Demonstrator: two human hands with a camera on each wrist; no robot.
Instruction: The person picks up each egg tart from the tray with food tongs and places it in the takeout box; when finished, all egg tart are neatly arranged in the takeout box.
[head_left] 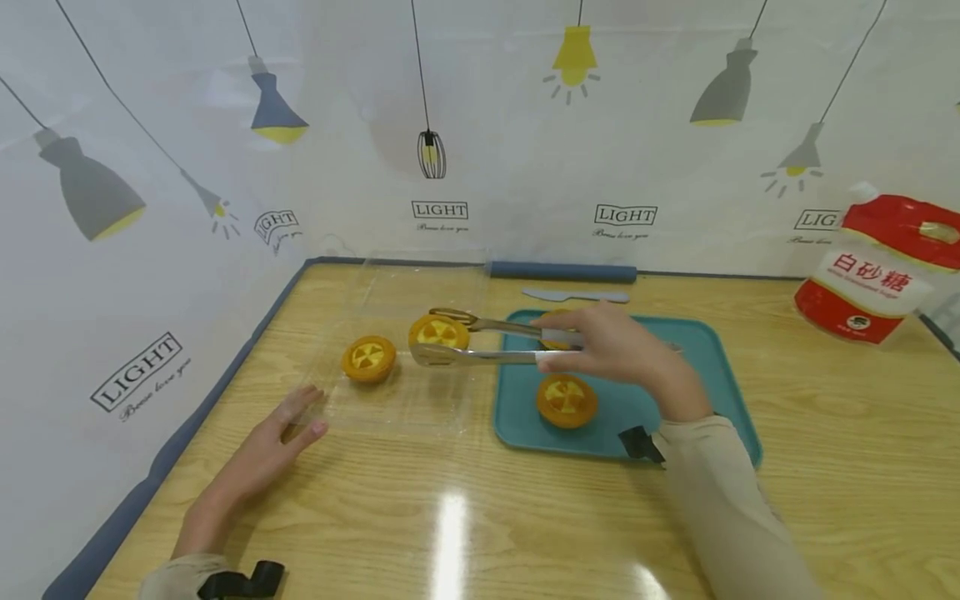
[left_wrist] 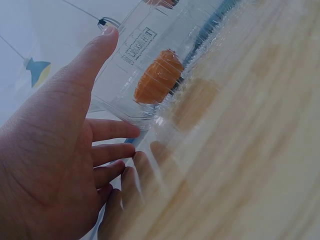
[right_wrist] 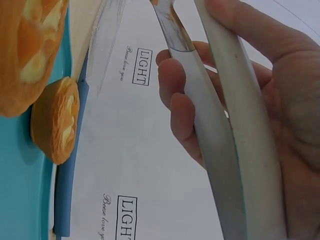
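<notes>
My right hand (head_left: 618,343) grips metal tongs (head_left: 491,358) by their pale handles. The tong tips sit either side of an egg tart (head_left: 440,333) over the clear plastic box (head_left: 420,412). Left of it in the box is a second egg tart (head_left: 367,358). My left hand (head_left: 262,446) has its fingers spread by the box's near left corner; in the left wrist view the fingertips (left_wrist: 131,131) are right at its edge. A teal tray (head_left: 701,425) carries an egg tart (head_left: 567,402) and another (head_left: 557,340) partly hidden behind the tongs and right hand.
Behind the tray a pale plastic knife (head_left: 573,296) lies on the wooden table (head_left: 360,517). A red and white sugar bag (head_left: 870,275) stands at the back right. Lamp-patterned sheeting (head_left: 517,167) closes off the back and left sides. The box's clear lid (head_left: 420,287) lies folded back.
</notes>
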